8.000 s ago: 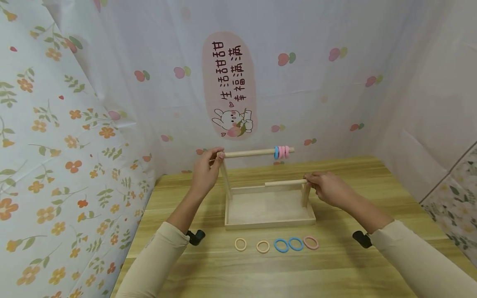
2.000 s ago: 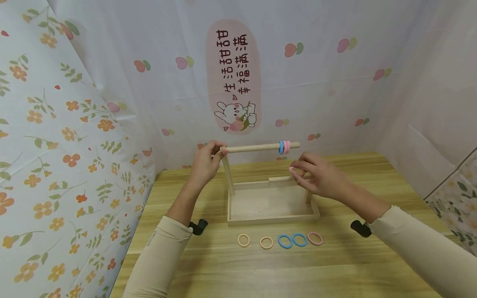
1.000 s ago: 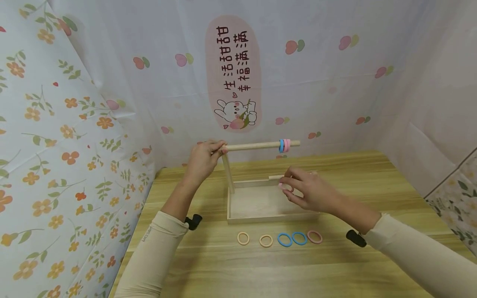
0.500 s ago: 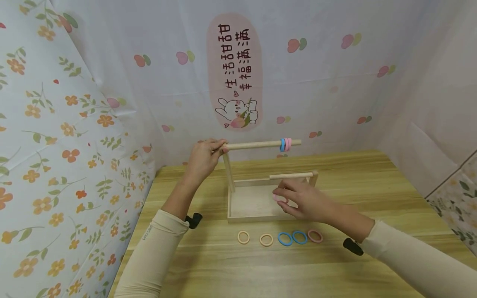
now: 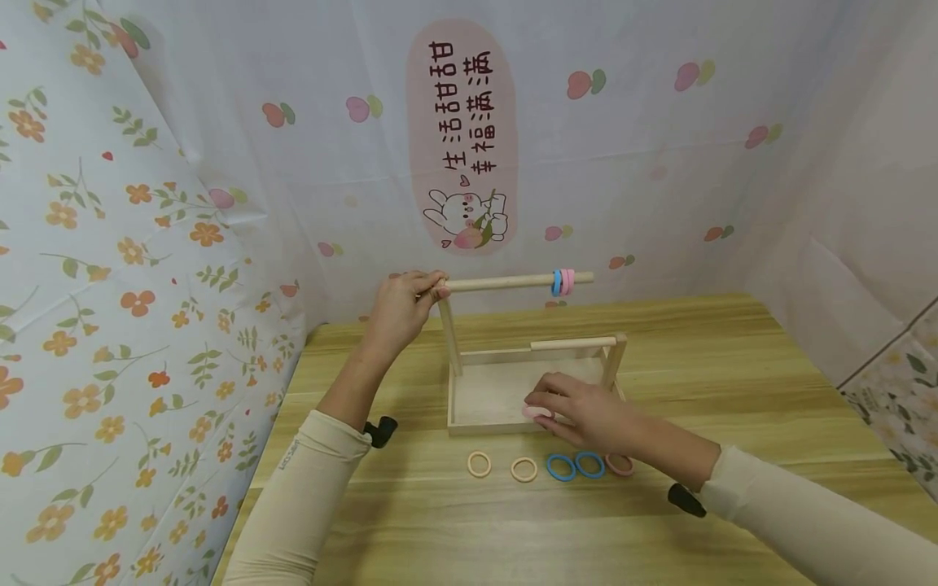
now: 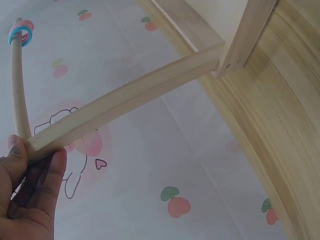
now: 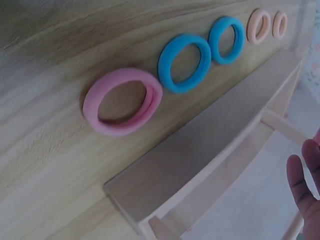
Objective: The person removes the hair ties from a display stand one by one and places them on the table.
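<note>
Pink hair tie (image 5: 537, 413) is what I've got in the right hand (image 5: 589, 411), pinched between thumb and fingers, so that grip's clamped on the band. On my head feed it's over the wooden tray (image 5: 489, 428), roughly 6 o'clock from the tray's middle; can't tell from here if it's touching the wood. The left hand (image 5: 399, 313) is up at 10 o'clock, thumb and fingers squeezed on the top of the tall post (image 5: 450, 338), right where the upper rod (image 5: 506, 284) meets it. That rod points off to 3 o'clock, and a blue hair tie (image 5: 557, 282) and some pink bands (image 5: 568, 282) hang side by side near its free end. The short post (image 5: 614, 362) stands at 2 o'clock, with the lower rod (image 5: 573, 344) sticking out toward 9. Down at 6 o'clock on the wood-grain tabletop (image 5: 440, 529) there's a row, left to right: two beige hair ties (image 5: 469, 465), two blue bands (image 7: 165, 65), then one pink loop (image 7: 91, 105), partly hidden by the right forearm (image 5: 670, 452) in the head view.
</note>
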Demonstrator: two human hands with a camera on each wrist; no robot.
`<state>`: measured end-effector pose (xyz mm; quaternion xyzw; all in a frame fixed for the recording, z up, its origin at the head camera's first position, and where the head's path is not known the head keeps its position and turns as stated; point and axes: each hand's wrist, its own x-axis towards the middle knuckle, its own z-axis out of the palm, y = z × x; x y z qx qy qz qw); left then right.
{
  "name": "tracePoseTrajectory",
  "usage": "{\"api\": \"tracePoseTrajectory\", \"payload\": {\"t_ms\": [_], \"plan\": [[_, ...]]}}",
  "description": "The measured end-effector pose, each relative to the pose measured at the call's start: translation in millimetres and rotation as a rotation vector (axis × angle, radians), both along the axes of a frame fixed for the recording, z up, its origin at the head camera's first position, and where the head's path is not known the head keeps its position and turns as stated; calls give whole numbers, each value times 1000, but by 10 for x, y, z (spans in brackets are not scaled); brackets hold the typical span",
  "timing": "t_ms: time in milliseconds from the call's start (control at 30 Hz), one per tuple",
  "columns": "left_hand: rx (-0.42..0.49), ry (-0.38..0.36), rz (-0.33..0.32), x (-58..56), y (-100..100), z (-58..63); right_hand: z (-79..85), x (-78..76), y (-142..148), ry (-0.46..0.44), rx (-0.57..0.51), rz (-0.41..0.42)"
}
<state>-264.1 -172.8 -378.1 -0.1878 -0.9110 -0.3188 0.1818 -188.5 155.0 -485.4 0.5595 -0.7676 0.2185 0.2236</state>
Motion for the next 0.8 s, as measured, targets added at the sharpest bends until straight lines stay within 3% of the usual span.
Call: {"api": "tracePoseTrajectory", "payload": {"t_ms": [133, 500, 800], "plan": [[9, -8, 1, 13, 1, 2, -37, 33, -72, 24, 8, -7], [-2, -14, 9, 21, 6, 16, -156, 179, -250, -8, 28, 74], [4, -1, 7, 15, -5, 8, -211, 363, -369, -84, 205, 34]]}}
